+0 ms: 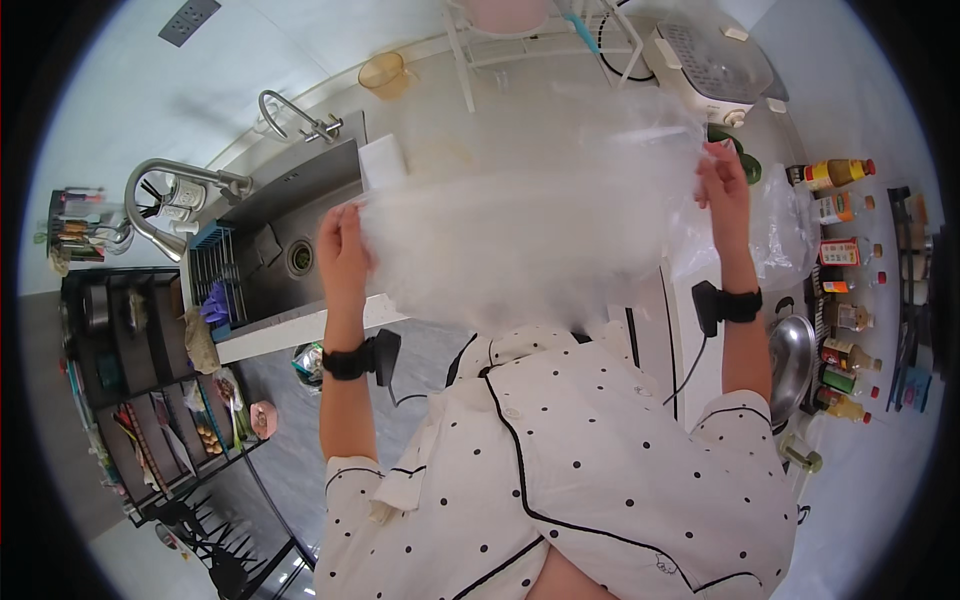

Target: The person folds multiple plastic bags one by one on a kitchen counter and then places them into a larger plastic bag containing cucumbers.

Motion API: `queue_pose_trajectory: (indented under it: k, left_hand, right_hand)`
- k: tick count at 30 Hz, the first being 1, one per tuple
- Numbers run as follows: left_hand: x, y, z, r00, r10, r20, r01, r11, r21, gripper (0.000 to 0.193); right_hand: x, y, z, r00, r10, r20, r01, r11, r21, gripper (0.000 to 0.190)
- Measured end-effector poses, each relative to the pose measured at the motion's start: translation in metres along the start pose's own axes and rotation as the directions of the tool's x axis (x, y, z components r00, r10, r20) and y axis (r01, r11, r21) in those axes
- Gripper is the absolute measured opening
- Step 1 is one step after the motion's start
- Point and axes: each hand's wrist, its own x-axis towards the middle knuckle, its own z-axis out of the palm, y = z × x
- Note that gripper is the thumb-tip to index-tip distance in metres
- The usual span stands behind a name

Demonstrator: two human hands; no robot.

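A wide translucent plastic bag or sheet (517,225), blurred by motion, stretches between my two raised hands. My left hand (344,246) grips its left edge, above the front rim of the sink. On the opposite side my right hand (724,184) pinches the upper right corner. The plastic hangs in front of my dotted shirt and covers much of the counter behind it. Dark green vegetables (748,166) show partly behind my right hand. A crumpled clear plastic bag (784,225) lies to the right of that hand.
To the left is a steel sink (330,187) with a tall faucet (191,176). At the back stand an amber cup (386,75), a white rack (525,56) and a lidded electric cooker (709,71). Several bottles (844,251) and a pan lid (793,367) line the right side.
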Motion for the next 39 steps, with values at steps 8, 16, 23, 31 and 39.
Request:
queue_pose_trajectory:
  k: [8,16,23,31,39]
  left_hand:
    - [0.074,-0.099,0.037,0.973,-0.223,-0.054,0.229,0.958,0.175,0.049]
    - [-0.011,-0.116,0.069,0.92,0.353,0.173,-0.376,0.665,0.645,0.063]
    - [-0.023,-0.106,0.101,0.9,0.388,0.199,-0.396,0.536,0.746,0.055]
    - [-0.005,-0.108,0.09,0.831,0.52,0.197,-0.446,0.413,0.794,0.024]
    - [-0.006,-0.12,0.086,0.955,0.289,-0.062,-0.152,0.659,0.736,0.017]
  right_hand:
    - [0.016,0.112,0.065,0.899,0.433,-0.059,-0.369,0.824,0.43,0.061]
    - [-0.077,0.162,0.075,0.881,0.326,0.343,-0.251,0.936,-0.246,0.068]
    - [-0.088,0.146,0.1,0.817,0.455,0.354,-0.43,0.89,-0.152,0.041]
    - [-0.085,0.099,0.088,0.901,0.209,0.38,-0.102,0.953,-0.284,0.031]
    - [-0.098,0.098,0.08,0.909,0.163,0.385,-0.065,0.965,-0.255,0.036]
